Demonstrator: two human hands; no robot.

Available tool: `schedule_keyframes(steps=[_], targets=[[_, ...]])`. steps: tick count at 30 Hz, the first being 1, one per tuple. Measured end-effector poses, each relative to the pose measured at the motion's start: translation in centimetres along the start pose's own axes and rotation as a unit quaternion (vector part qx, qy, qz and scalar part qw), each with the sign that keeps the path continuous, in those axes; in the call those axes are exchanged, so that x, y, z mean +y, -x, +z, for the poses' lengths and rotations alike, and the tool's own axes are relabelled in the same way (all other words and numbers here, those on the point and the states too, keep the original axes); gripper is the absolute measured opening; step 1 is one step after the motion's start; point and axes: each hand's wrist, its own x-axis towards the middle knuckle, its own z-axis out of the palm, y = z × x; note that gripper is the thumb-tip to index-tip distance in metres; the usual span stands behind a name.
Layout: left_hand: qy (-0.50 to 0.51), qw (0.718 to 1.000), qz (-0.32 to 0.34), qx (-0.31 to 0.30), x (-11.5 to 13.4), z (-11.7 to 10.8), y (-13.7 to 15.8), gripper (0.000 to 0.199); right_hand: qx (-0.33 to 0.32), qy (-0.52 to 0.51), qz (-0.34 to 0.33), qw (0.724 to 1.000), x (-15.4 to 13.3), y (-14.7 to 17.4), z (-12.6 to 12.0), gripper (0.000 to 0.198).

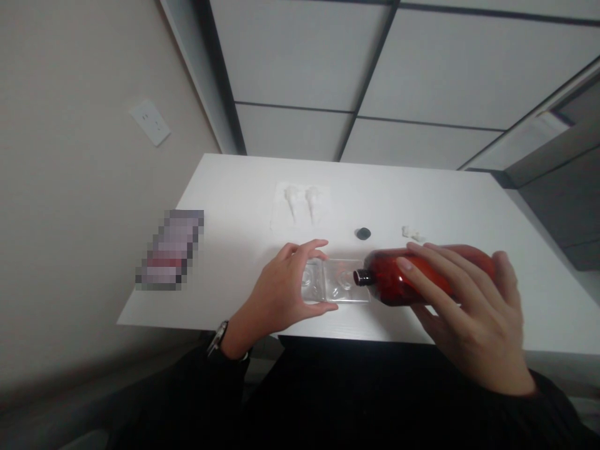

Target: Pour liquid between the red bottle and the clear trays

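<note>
Head view, and both hands are busy over the white desk (234, 219)! The left hand (281, 289) has its grip closed around a clear plastic case (332, 281), thumb along the near edge, fingers curled at the far one. That case lies near the desk's front edge, its two sections side by side, with moulded round shapes inside.

Over on the other side, the right hand (487, 312) has a firm grip on an amber-red bottle (396, 287), fingers spread across its body. And it's tipped right over, uncapped, its dark threaded neck pointing left above the case's right-hand section! Whether neck and plastic touch, I can't tell.

Just beyond the bottle's neck sits a black cap (363, 234). Farther back, two white cone-shaped pieces (312, 203) lie side by side on a pale sheet (278, 209). Small white scraps (412, 234) rest right behind the bottle. Out at the desk's left edge, a pixelated item (171, 250), blurred past naming, and on the left wrist a metallic band (218, 335).
</note>
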Motion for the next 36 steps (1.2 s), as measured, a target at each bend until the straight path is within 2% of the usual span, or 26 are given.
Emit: schedule_keyframes(steps=[6,17,23,26,36], targets=[[0.002,1.000,-0.005,-0.003,0.0,0.0,0.0,0.097,-0.013,0.007,-0.024,1.000,0.3,-0.5,-0.4,0.080],[0.006,1.000,0.003,0.004,-0.2,0.2,0.0,0.095,-0.029,0.018,-0.036,0.999,0.5,-1.0,-0.9,0.095],[0.010,1.000,-0.007,-0.006,-0.1,-0.1,-0.1,0.060,-0.032,0.017,-0.037,0.999,0.5,-1.1,-0.9,0.094],[0.011,1.000,0.004,-0.010,-0.1,-0.1,-0.2,0.049,-0.032,0.020,-0.039,0.999,0.5,-1.1,-1.0,0.095],[-0.013,0.999,-0.042,-0.014,0.2,-0.2,-0.3,0.060,-0.037,0.023,-0.043,0.998,0.6,-1.0,-1.1,0.097]])
